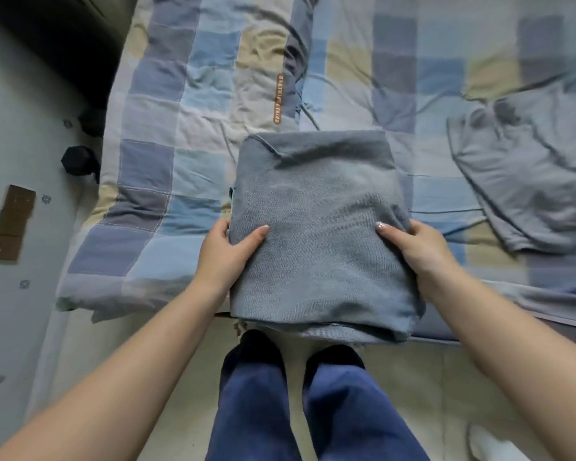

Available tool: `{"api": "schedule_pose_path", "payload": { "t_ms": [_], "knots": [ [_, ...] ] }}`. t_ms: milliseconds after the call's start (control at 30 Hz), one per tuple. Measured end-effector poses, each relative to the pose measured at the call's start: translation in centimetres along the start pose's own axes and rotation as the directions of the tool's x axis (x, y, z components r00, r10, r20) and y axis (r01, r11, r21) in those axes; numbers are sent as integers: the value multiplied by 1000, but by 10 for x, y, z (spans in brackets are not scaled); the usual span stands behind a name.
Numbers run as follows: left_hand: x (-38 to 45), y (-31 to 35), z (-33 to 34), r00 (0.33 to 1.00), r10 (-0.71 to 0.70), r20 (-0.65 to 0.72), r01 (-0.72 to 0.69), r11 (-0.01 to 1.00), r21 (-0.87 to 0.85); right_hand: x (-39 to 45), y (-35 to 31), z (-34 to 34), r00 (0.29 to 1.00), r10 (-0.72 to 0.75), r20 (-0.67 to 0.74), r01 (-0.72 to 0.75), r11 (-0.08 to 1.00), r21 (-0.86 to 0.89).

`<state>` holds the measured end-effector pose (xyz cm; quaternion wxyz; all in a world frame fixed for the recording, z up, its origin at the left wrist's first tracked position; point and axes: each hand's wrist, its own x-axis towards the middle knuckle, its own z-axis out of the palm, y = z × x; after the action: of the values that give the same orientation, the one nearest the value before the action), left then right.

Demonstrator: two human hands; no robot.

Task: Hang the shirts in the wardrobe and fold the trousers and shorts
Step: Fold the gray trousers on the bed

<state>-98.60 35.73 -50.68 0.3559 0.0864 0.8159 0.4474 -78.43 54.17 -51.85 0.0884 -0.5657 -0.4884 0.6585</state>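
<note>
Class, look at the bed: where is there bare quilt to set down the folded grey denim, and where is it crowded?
Free: the checked quilt left of the folded denim, up to the orange label, and the strip between the denim and the loose grey garment. Crowded: the right side, under that garment, and the near edge, where the left hand and right hand hold the denim.

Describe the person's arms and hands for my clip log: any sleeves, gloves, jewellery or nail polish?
Both forearms are bare as far as the frame shows: no sleeves, gloves, watch or bracelets. No rings show on the left hand or the right hand. The thumbnails look glossy and pale, perhaps polished; the picture is too soft to be sure.
</note>
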Motion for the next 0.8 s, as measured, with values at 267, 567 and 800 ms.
{"api": "schedule_pose_path", "payload": {
  "t_ms": [267,567,800],
  "knots": [
    [-113,46,33,979,121,166,-117,992,-36,-140,5,-92,977,-33,-211,55,994,99],
    [-183,85,57,795,292,532,-390,917,80,-292,63,-112,815,60,-576,234,876,422],
    [-273,84,87,527,320,787,-613,785,92,-418,145,-104,598,211,-773,386,770,509]
  ]
}}
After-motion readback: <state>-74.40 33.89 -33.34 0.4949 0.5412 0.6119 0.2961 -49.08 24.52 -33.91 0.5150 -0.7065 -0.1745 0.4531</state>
